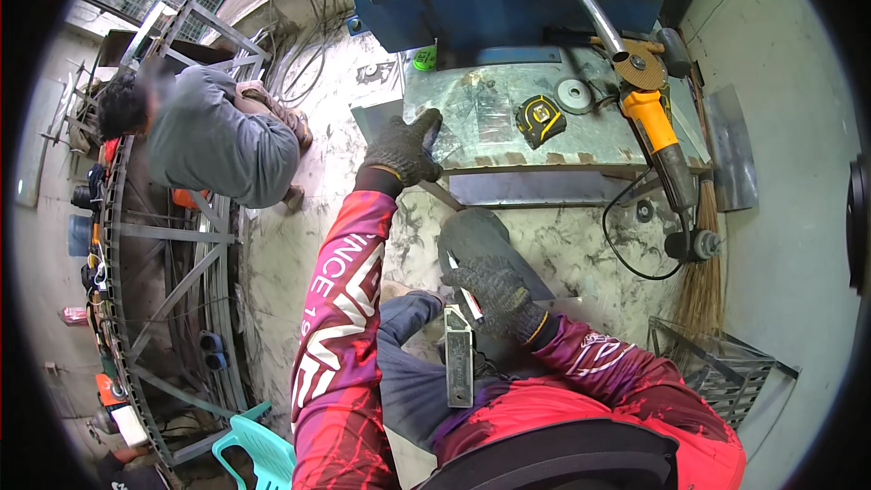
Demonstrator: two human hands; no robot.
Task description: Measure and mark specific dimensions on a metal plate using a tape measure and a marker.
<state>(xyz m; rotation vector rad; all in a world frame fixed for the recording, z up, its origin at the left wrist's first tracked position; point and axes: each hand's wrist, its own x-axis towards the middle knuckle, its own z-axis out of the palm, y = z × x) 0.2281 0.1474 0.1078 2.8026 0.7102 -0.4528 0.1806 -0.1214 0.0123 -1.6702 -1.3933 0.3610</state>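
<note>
My left hand (404, 151), in a dark knit glove, is closed over a grey metal piece (377, 116) at the left corner of the metal-topped workbench (494, 150). Its grip is partly hidden. Above my lap, my gloved right hand (497, 295) holds a white marker (471, 303) with a red band. A grey try square (460, 365) hangs or rests just below that hand, over my thigh; I cannot tell whether the fingers grip it too. On the bench lie a black and yellow tape measure (541, 120) and a round grey disc (573, 96).
An orange angle grinder (655, 127) lies at the bench's right end, its cable looping down. Behind stands a blue metal machine (508, 0). At left, another person (222, 132) crouches beside a metal rack (172, 231). A teal plastic stool (259, 449) and a broom (709, 263) flank me.
</note>
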